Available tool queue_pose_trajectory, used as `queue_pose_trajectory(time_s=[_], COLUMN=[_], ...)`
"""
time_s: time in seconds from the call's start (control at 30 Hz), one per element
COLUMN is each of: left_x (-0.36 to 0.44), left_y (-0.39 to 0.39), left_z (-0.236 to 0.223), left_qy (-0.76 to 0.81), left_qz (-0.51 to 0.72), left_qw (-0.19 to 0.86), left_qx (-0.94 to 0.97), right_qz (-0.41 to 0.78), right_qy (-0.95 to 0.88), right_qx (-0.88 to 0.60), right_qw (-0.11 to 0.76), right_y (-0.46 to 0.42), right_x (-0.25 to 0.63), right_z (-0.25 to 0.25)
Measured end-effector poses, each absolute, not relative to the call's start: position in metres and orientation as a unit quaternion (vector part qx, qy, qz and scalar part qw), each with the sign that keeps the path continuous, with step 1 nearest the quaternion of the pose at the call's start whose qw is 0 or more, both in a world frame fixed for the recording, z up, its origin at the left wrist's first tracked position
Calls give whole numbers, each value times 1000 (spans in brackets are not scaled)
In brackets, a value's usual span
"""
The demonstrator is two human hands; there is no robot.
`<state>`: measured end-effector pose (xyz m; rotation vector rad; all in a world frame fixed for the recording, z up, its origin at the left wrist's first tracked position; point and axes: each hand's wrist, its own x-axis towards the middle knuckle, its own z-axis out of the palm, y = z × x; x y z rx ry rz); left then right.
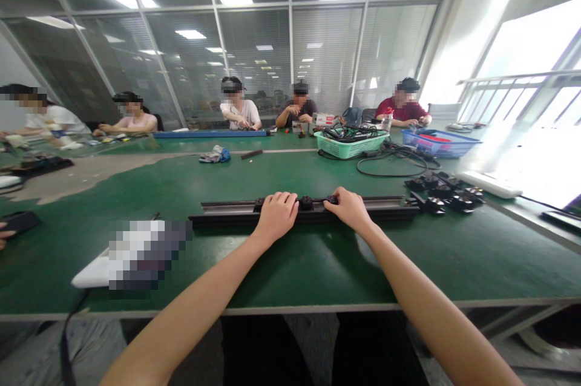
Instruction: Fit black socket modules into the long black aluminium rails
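While sitting at the green table (254,289), has a long black rail (312,215) lying crosswise in front. Has the left hand (278,214) bent over it, beside a small black part (259,204) in the groove; can't tell if gripping or just resting. Has the right hand (348,208) with thumb and finger around another black part (332,199), maybe pinching it; can't tell for sure. Could push too hard and make a part tip or get stuck in the groove. Could press on one edge and make the rail slide, bumping the pile of black pieces (447,193) by its right end. Farther off, across the table, sees a green basket (350,147) full of black cords (351,132) and people (240,112) at work.
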<state>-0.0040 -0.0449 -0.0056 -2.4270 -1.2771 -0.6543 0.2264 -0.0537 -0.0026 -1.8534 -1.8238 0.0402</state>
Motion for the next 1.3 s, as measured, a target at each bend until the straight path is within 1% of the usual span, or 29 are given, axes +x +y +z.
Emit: queue_pose_trajectory(time_s=[0.37,0.63,0.93,1.3], left_x=[-4,-4,-5,-2], left_y=[-45,-45,-43,-47], left_z=[-5,-7,-9,-6], left_qy=[-446,-443,-422,-377], left_qz=[-230,-236,-261,-282], left_qw=[171,180,182,189], left_qx=[-848,-846,-849,-862], right_qz=[22,1,-98,-156], right_qy=[-684,-689,-695,-691], right_qx=[-680,-675,-685,-684], right_qw=[263,263,194,174], right_y=[-55,-57,-64,-71], right_x=[232,228,220,209], right_z=[0,1,-2,0])
